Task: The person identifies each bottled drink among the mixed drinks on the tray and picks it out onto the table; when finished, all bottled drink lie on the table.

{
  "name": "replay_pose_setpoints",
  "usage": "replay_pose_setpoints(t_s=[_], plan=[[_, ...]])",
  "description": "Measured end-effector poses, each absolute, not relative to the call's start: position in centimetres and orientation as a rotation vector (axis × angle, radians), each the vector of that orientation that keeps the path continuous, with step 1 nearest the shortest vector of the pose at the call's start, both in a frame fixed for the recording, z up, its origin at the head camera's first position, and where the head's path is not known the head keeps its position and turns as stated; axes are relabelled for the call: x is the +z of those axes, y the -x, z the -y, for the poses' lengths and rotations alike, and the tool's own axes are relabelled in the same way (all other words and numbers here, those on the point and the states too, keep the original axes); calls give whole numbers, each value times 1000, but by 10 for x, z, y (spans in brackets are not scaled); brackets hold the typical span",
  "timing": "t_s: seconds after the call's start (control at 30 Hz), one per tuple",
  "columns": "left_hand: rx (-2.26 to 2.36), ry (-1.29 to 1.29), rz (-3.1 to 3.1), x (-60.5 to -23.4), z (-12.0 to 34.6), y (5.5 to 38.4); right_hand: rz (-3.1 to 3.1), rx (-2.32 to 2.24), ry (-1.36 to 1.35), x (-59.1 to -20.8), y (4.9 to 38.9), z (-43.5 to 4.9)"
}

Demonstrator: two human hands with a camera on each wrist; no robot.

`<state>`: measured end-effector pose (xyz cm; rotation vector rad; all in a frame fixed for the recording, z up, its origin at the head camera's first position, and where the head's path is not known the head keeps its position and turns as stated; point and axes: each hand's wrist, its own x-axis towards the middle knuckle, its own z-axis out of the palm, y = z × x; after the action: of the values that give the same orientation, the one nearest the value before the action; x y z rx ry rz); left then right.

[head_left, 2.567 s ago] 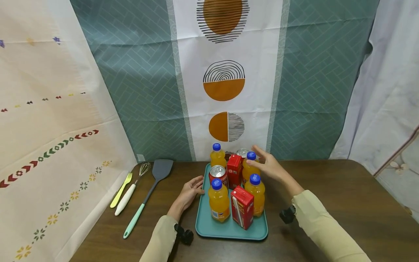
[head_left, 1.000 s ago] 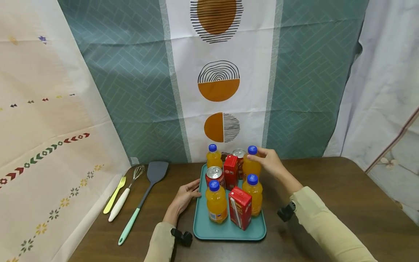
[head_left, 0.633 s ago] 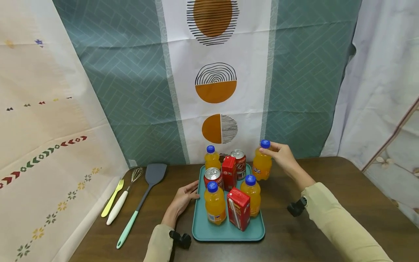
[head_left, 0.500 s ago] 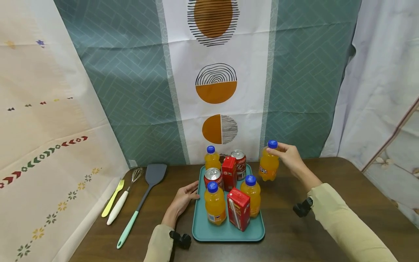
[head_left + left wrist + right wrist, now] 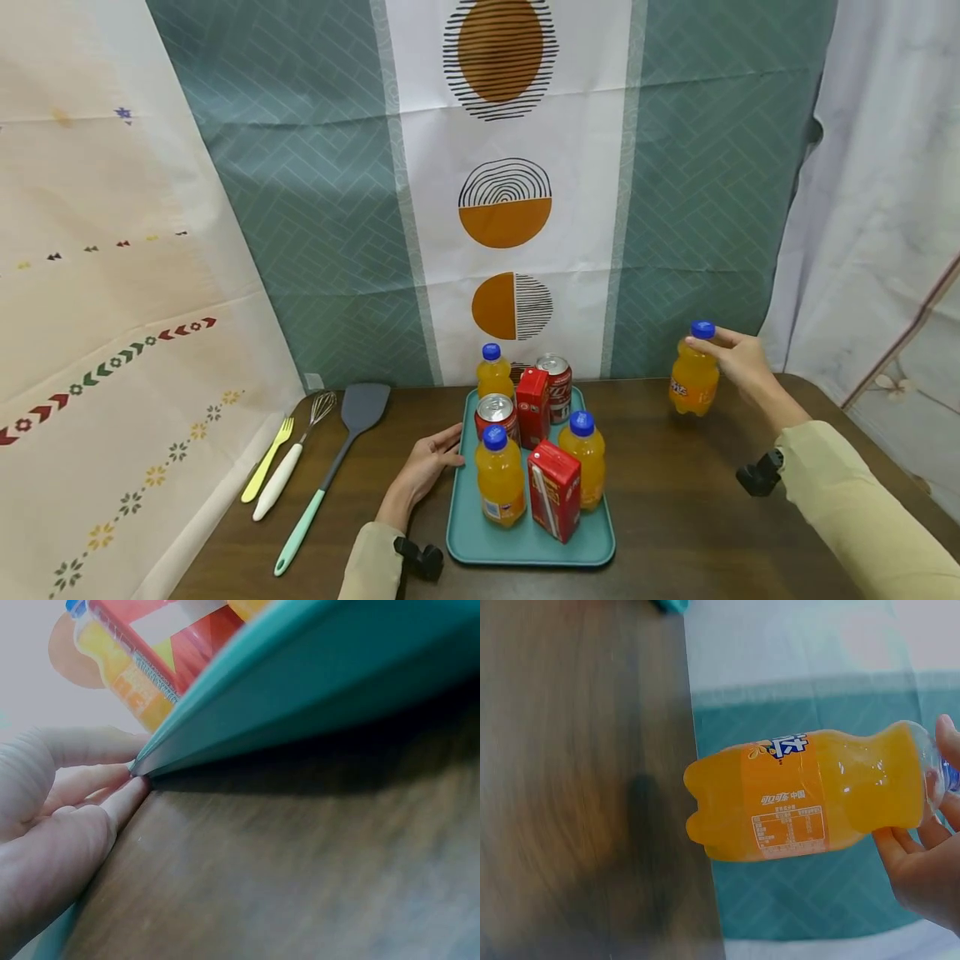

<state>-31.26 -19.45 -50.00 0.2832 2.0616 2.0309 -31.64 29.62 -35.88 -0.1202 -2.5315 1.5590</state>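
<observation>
My right hand (image 5: pixel 742 358) pinches the neck of an orange soda bottle (image 5: pixel 693 385), just below its blue cap, held upright over the table at the right. Its shadow shows apart from its base in the right wrist view. My left hand (image 5: pixel 426 467) touches the left rim of a teal tray (image 5: pixel 525 554) with thumb and fingertips. Standing on the tray are a front-left orange soda bottle (image 5: pixel 500 487), a front-right one (image 5: pixel 589 467), a back-left one (image 5: pixel 495 377), two red drink cartons (image 5: pixel 553 496) and two red soda cans (image 5: pixel 558 392).
Left of the tray lie a grey spatula (image 5: pixel 365 408) with a mint handle, a whisk (image 5: pixel 279 482) and a yellow-green fork (image 5: pixel 267 462). A patterned curtain (image 5: pixel 690 208) hangs along the table's back edge. Brown wooden table (image 5: pixel 675 517) stretches right of the tray.
My right hand has taken hold of the back-right soda bottle, lifted it off the tray and carried it to the right. My left hand has stayed at the tray's rim.
</observation>
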Motion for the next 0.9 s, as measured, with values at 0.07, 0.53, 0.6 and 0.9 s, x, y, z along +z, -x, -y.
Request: replay_pose_setpoints(t_s=[0.07,0.53,0.6,0.9], plan=[[2030,-283,-2057,-500,194,312,2541,1517,134,-359,318,-306],[2045,-248,-2046,-498,194,313,2508,1412,373,-370,325,-345],[2050,-244,-2041,-497,194,313,2459,1460,418,-375,326,-347],[2058,-237,-2032,-498,195,314,2320,1528,525,-394,333,-355]])
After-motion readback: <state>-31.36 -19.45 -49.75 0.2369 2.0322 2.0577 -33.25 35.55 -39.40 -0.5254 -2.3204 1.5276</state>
